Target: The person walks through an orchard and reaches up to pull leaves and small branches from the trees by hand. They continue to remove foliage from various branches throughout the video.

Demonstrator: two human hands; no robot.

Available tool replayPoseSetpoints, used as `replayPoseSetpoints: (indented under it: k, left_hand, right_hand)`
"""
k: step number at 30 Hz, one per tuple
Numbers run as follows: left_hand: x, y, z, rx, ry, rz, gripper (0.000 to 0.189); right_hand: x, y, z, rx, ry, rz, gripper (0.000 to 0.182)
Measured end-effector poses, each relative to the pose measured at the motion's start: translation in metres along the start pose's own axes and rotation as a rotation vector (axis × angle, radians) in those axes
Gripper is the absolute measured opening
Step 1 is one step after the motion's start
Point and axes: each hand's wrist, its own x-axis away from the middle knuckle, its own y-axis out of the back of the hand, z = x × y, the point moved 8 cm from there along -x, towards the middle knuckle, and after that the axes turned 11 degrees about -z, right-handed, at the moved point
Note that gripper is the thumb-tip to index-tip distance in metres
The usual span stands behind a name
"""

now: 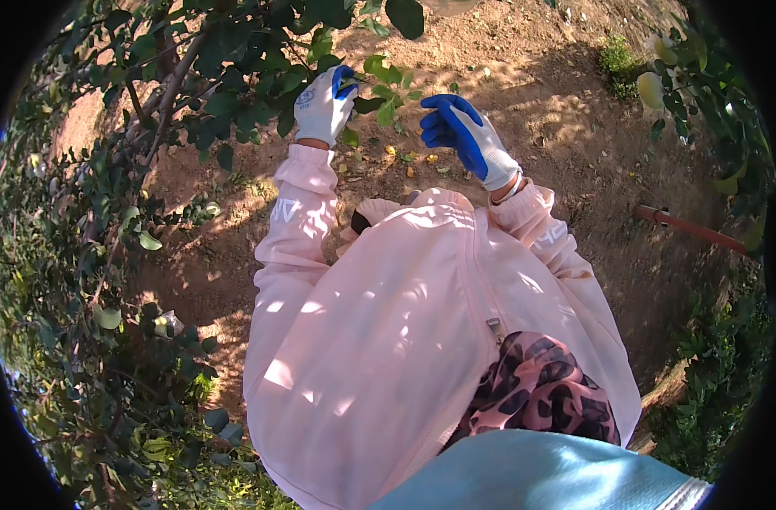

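Observation:
My left hand (326, 107), in a white glove with blue coating, is up among the leaves of a fruit tree. Its fingers are curled around a thin leafy twig (361, 81), whose green leaves (388, 89) stick out to the right. The fingertips are partly hidden. To the right of those leaves my right hand (461, 137), gloved alike, hangs in the air. Its fingers are loosely bent, and nothing shows in them. A gap separates it from the twig.
Branches (174, 89) and dense foliage fill the left side. Pale yellowish fruit (650, 90) hangs at the upper right. A reddish pole (700, 231) juts in from the right. Fallen yellow leaves (391, 151) lie on the bare soil (592, 166). A whitish wrapped thing (168, 324) is at the lower left.

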Motion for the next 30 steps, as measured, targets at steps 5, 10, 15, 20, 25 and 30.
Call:
replayPoseSetpoints:
  k: [5, 10, 15, 20, 25, 30]
  left_hand:
    - [0.014, 0.006, 0.016, 0.364, 0.19, -0.075, 0.029]
    - [0.018, 0.013, 0.021, 0.614, 0.259, -0.129, 0.036]
    - [0.018, 0.018, 0.017, 0.607, 0.264, -0.126, 0.037]
    - [0.016, 0.025, 0.001, 0.627, 0.296, -0.115, 0.035]
    - [0.016, 0.01, 0.014, 0.601, 0.274, -0.067, 0.041]
    - [0.016, 0.01, 0.013, 0.573, 0.242, -0.107, 0.041]
  right_hand:
    - [-0.002, -0.011, -0.009, 0.027, -0.026, 0.038, 0.034]
    - [-0.002, -0.027, -0.013, 0.029, -0.047, 0.089, 0.032]
    - [0.01, -0.053, -0.008, 0.083, -0.045, 0.203, 0.032]
    - [0.022, -0.071, -0.014, 0.156, -0.11, 0.148, 0.035]
    - [0.017, -0.08, -0.027, -0.074, -0.154, 0.072, 0.038]
    - [0.005, -0.085, -0.03, -0.076, -0.113, 0.115, 0.034]
